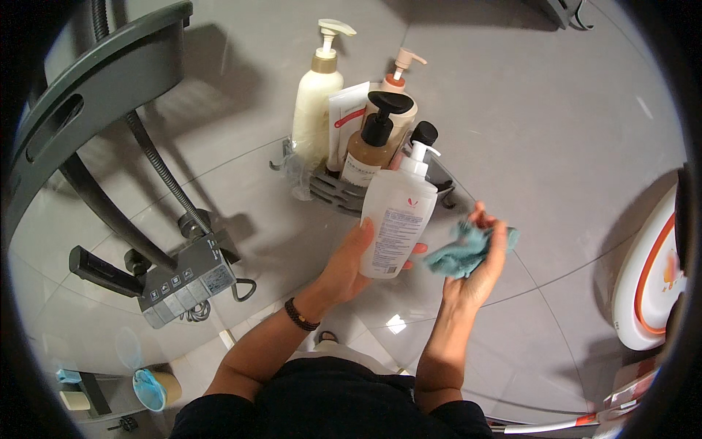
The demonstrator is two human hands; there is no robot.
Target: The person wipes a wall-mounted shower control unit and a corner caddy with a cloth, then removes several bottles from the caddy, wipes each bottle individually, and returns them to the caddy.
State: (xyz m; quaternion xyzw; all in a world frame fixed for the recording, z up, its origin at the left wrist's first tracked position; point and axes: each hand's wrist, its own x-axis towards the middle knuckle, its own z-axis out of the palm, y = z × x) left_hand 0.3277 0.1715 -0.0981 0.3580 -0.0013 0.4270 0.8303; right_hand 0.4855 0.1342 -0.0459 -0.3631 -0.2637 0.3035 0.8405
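My left hand (348,263) grips a translucent white pump bottle (399,225) around its lower part, with its printed back label facing me. To the right of it, my right hand (482,263) holds a crumpled teal cloth (466,249), a little apart from the bottle. Behind the bottle, a grey corner shelf (343,192) is fixed to the tiled wall. On it stand a cream pump bottle (315,104), a white tube (346,118), an amber bottle with a black pump (366,148), a beige pump bottle (403,101) and a black-capped bottle (424,133).
A grey shower control unit (184,282) with hoses juts from the left wall, below a large grey curved panel (104,93). At right hangs a white and orange basin (647,274). A bin with a blue liner (151,389) stands lower left. Clear plastic wrap (299,173) clings by the shelf.
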